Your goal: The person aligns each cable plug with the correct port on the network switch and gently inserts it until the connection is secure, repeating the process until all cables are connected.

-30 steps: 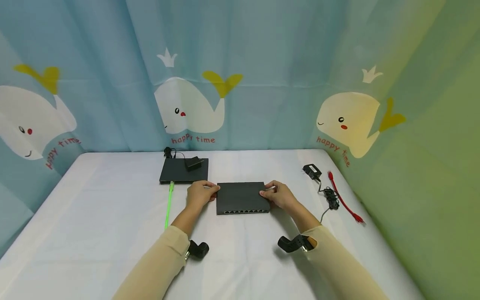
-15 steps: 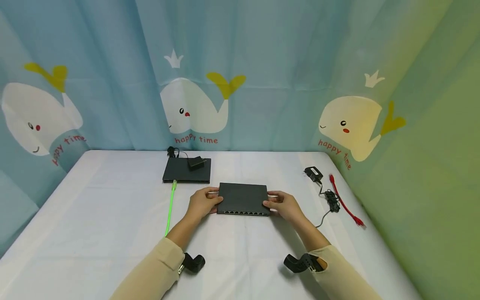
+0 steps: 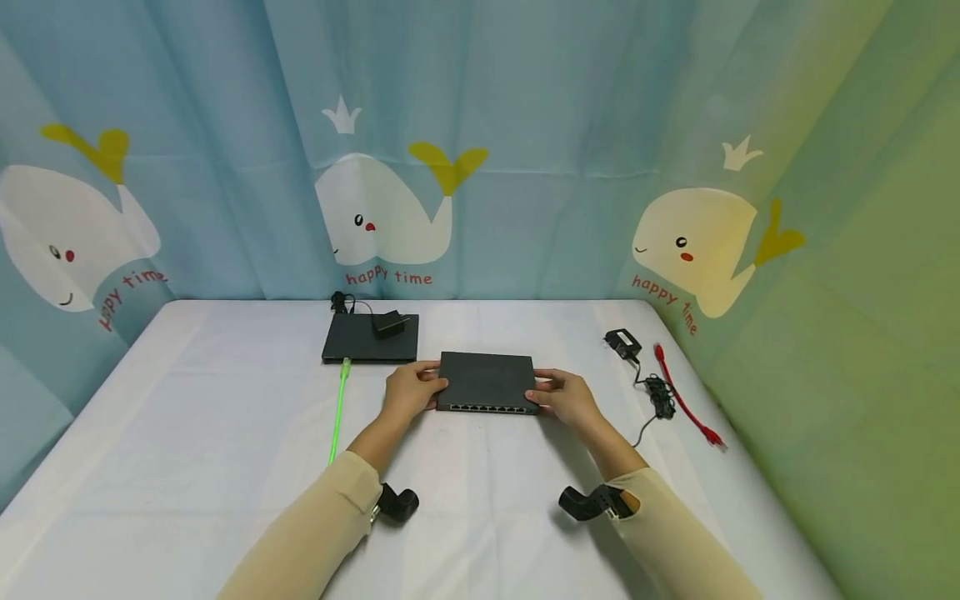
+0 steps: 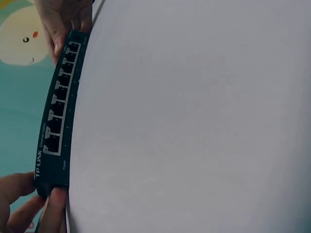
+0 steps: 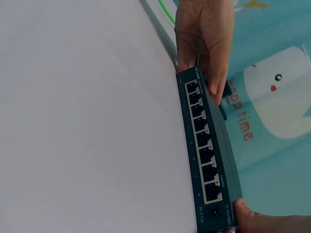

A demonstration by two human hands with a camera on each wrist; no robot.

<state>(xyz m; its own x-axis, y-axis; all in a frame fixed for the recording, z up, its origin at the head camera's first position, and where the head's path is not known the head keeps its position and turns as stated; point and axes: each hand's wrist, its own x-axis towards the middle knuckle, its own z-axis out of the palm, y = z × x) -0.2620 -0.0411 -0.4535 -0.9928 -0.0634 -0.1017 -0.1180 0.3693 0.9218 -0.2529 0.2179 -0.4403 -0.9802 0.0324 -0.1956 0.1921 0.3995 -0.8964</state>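
A black TP-LINK Ethernet switch point(image 3: 486, 382) is held level by its two short sides at the middle of the table. Its row of ports point(image 4: 60, 97) faces the person, and a round power socket point(image 5: 215, 212) sits at the right end of that row. My left hand point(image 3: 408, 390) grips the left side, thumb on top and fingers below. On the opposite side my right hand point(image 3: 567, 397) pinches the edge the same way. Whether the underside touches the cloth is hard to tell.
Back left lies a second black box point(image 3: 348, 337) with a power adapter point(image 3: 389, 323) on it and a green cable point(image 3: 340, 408) at its front. To the right are another adapter point(image 3: 622, 342) with a bundled cord point(image 3: 661, 396) and a red cable point(image 3: 686, 400). A curtain point(image 3: 525, 233) hangs behind.
Both hands have carried the switch slightly away from the person, toward the back of the table. Their grip on its sides stays the same. The view has shifted a little.
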